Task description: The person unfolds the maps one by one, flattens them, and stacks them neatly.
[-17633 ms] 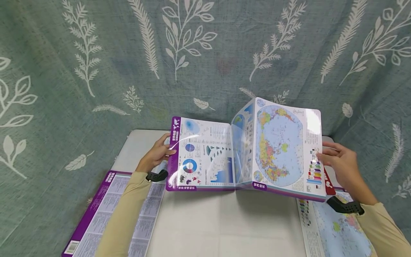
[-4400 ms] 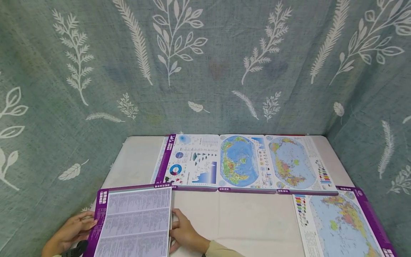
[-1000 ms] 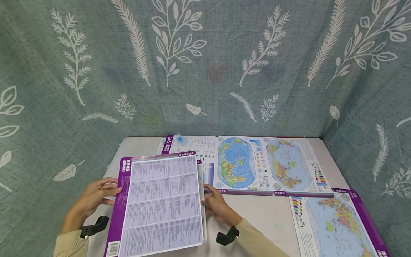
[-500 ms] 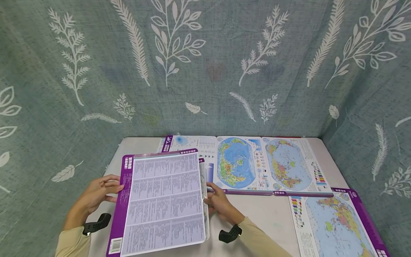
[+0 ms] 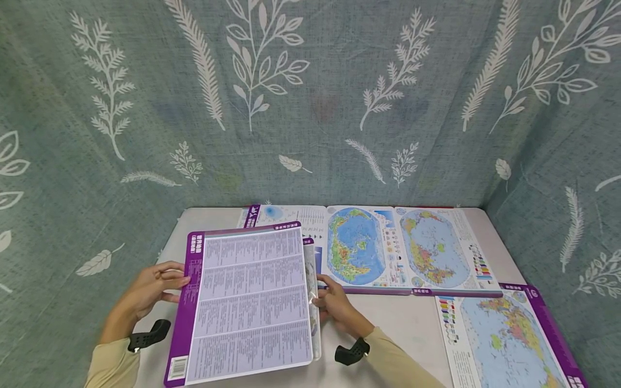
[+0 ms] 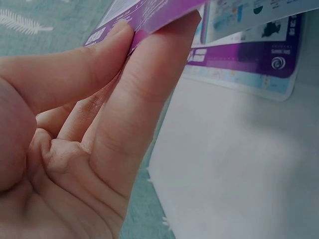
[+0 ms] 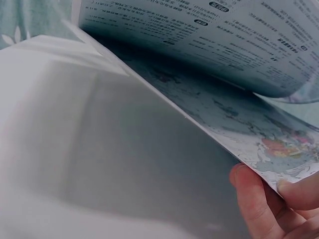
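Both hands hold a folded, laminated world map with a purple border and dense text on its top panel, tilted above the table's left-middle part. My left hand pinches the purple left edge between thumb and fingers, as the left wrist view shows up close with the purple border. On the other side, my right hand pinches the edge of a lower panel. In the right wrist view that map-printed panel stands apart from the text panel above it, leaving a gap.
An unfolded map strip lies flat along the back of the white table, its left part behind the held map. Another purple-bordered map lies at the right. A green leaf-patterned curtain surrounds the table.
The map both hands unfolded earlier now lies flat at the back. Both hands have since lifted the left folded map and brought it rightward; lately it drifts slightly right, its lower panel slightly more exposed.
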Demonstrator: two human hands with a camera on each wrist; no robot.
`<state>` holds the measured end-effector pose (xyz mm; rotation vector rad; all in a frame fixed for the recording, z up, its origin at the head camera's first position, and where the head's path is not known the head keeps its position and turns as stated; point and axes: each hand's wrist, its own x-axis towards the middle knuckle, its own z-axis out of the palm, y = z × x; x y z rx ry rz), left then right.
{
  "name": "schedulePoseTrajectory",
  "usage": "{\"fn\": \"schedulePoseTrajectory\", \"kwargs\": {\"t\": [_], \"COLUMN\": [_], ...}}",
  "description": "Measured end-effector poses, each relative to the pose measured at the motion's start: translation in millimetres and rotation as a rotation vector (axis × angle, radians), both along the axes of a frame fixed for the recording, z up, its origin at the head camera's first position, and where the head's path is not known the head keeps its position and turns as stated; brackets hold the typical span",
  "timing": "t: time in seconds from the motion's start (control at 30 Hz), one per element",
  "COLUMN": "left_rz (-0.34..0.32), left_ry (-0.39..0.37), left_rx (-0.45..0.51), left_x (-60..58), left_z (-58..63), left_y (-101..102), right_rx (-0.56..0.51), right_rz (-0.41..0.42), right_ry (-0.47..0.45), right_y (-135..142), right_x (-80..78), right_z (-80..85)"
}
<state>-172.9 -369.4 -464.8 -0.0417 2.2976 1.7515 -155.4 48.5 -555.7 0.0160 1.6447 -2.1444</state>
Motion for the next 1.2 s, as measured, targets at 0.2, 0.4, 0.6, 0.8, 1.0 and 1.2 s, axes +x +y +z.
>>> {"fn": "schedulePoseTrajectory", "kwargs": {"t": [0.2, 0.4, 0.6, 0.8, 1.0, 1.2], "left_rz": [-0.020, -0.028, -0.016, -0.011, -0.015, -0.022], "left_ry": [0.021, 0.021, 0.023, 0.022, 0.019, 0.027], "left_rx": [-0.003, 0.021, 0.013, 0.018, 0.044, 0.056], "left_x": [-2.2, -6.4, -8.0, -8.9, -12.5, -15.5], "left_z": [2.5, 3.5, 4.8, 4.9, 4.5, 5.4], "left_y": [3.9, 7.5, 10.5, 13.1, 15.7, 18.5], "right_rx": [0.007, 0.001, 0.024, 0.016, 0.008, 0.016], "right_rz": [-0.008, -0.012, -0.022, -0.020, -0.016, -0.020], "right_ry": [0.001, -0.005, -0.004, 0.008, 0.008, 0.006], "right_y": [4.6, 9.9, 14.7, 19.1, 24.2, 29.1], "right_x": [-3.2, -5.8, -7.0, -7.5, -8.3, -10.6], "right_z": [-4.6, -5.6, -4.8, -3.4, -2.0, -2.7]}}
